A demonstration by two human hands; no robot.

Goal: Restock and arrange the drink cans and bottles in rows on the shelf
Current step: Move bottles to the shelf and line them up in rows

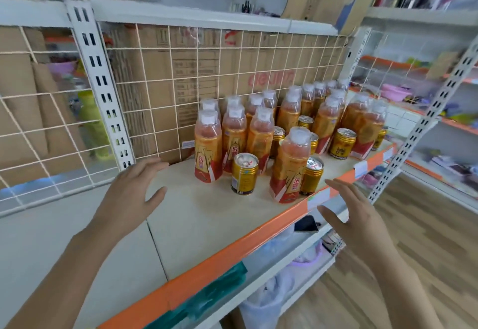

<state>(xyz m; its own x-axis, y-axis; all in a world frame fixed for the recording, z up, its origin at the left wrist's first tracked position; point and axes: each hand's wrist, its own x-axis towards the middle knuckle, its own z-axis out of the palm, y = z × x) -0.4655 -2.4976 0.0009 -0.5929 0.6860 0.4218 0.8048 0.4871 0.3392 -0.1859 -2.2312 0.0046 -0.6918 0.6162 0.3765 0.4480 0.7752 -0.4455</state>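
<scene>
Hovering at about eight o'clock of the view, the left hand [134, 189] spreads its fingers over the bare left part of the shelf [207, 225], its grip wide and holding nothing. Behind it, at eleven o'clock, a wire grid [155, 95] backs the shelf.

Right of the bare stretch, the orange bottles [208, 147] stand upright in rough rows that run back toward one o'clock. Gold cans [244, 173] sit scattered among them. One stands at five o'clock of the front-left bottle, and another touches the lone front bottle [289, 165] at its three o'clock. At four o'clock of the view the right hand [354, 217] is off the shelf's orange edge [258, 235], its grip also wide and empty.

The work looks partly done: drinks are on the shelf, but cans and bottles are mixed, the front ones are out of line, and the left part is unfilled. Sorting, straightening and filling seem to be left.

The rear bottles are blurred, so their count is unclear. Several cans are half hidden behind bottles. No fresh stock is in view.
</scene>
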